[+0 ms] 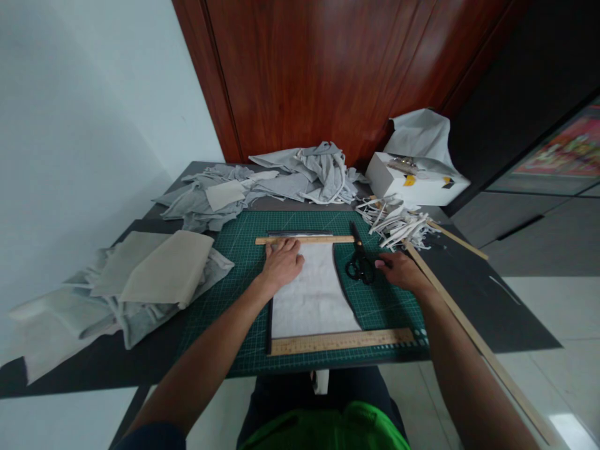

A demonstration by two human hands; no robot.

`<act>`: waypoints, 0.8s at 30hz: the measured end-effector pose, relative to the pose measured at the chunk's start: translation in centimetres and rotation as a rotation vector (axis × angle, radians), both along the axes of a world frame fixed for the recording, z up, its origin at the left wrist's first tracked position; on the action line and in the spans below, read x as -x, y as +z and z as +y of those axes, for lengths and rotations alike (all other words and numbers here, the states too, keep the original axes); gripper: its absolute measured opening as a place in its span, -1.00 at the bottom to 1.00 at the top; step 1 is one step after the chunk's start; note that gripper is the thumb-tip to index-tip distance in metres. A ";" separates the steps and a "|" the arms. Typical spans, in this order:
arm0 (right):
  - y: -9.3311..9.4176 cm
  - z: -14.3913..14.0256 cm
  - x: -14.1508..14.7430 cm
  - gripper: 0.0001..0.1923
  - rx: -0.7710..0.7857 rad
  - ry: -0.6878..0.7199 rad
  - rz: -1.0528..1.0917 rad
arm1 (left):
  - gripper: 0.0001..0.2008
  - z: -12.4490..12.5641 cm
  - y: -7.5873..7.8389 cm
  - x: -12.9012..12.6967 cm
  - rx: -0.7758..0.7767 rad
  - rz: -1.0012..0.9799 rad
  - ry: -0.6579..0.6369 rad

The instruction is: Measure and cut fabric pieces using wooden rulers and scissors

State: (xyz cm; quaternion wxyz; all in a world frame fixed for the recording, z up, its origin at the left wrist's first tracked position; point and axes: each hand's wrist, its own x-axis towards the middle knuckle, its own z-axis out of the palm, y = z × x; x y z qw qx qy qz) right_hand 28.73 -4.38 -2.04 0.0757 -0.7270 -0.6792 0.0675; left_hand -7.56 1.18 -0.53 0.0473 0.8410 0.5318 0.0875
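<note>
Head view: left hand (pixel 281 265) flat, fingers spread, pinning limp white fabric (pixel 316 297); right hand (pixel 398 270) fingers loosely curled, touching rigid scissors (pixel 360 261) handles; grip there.

Grey fabric heap (pixel 300 178) piled beyond grip, at far table edge. Folded beige pieces (pixel 164 269) on grey cloth well left of grip. Cut strips (pixel 396 222) just beyond and right. White box (pixel 412 178) farther back right, crumpled paper (pixel 419 134) behind. Long wooden stick (pixel 469 325) slanting along right side.
</note>
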 end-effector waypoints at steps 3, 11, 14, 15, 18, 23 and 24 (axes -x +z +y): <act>0.0 -0.1 0.1 -0.69 -0.014 0.013 0.006 | -0.49 0.0 -0.2 0.0 -0.014 -0.011 0.001; 1.0 -0.5 0.9 -0.82 -0.006 -0.104 0.067 | -0.48 -0.7 -0.5 -0.2 -0.047 -0.058 0.058; 1.0 -0.5 0.8 -0.82 -0.027 -0.086 0.087 | -0.47 -0.9 -0.6 -0.3 -0.040 -0.064 0.069; 0.9 -0.5 0.8 -0.82 -0.044 -0.080 0.087 | -0.46 -1.0 -0.6 -0.3 -0.040 -0.064 0.068; 0.6 -0.4 0.4 -0.80 -0.099 -0.103 0.066 | -0.46 -1.1 -0.7 -0.3 -0.047 -0.066 0.059; 1.8 1.3 2.0 -0.74 -0.202 -0.299 0.184 | -0.44 -1.2 -0.6 -0.1 -0.058 -0.081 0.035; 2.4 1.9 3.1 -0.73 -0.222 -0.294 0.279 | -0.43 -1.2 -0.6 -0.1 -0.059 -0.083 0.033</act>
